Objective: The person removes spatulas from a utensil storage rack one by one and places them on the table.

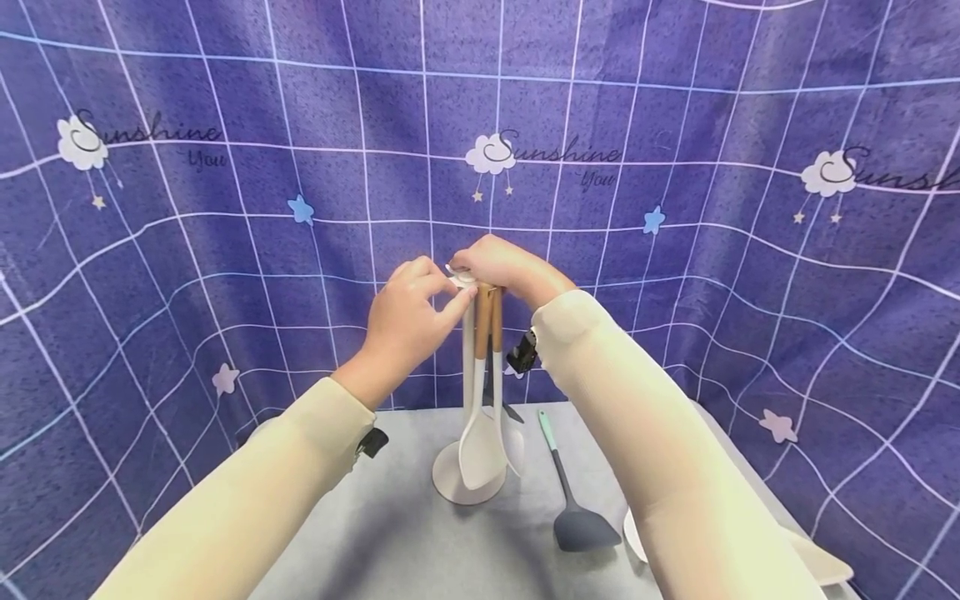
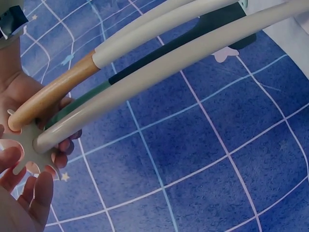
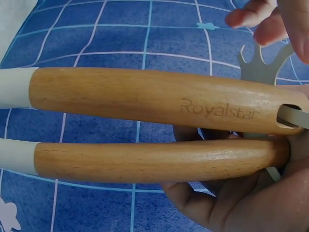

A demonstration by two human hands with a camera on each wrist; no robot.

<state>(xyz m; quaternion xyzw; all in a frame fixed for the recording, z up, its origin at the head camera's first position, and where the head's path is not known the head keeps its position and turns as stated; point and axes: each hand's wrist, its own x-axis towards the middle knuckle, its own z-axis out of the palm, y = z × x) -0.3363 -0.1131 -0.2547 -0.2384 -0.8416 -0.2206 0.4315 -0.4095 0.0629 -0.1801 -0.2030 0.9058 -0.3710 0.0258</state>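
A white utensil stand (image 1: 468, 350) with a round base (image 1: 450, 479) stands upright on the table. From its pronged top (image 2: 36, 142) hang white utensils with wooden handles (image 3: 145, 99), one of them a broad ladle or spoon (image 1: 480, 454), and a dark utensil with a green handle (image 2: 79, 104) behind. My left hand (image 1: 408, 312) pinches a prong at the stand's top between thumb and fingers. From the other side, my right hand (image 1: 498, 262) grips the top, its fingers curled behind the wooden handles. The right fingertips are partly hidden in the head view.
A dark turner (image 1: 585, 529) with a mint handle end lies on the grey table (image 1: 405, 533), right of the stand. A white rounded thing (image 1: 633, 533) and a pale utensil part (image 1: 821, 562) show partly beneath my right sleeve. A blue grid-patterned curtain (image 1: 337, 192) surrounds the table.
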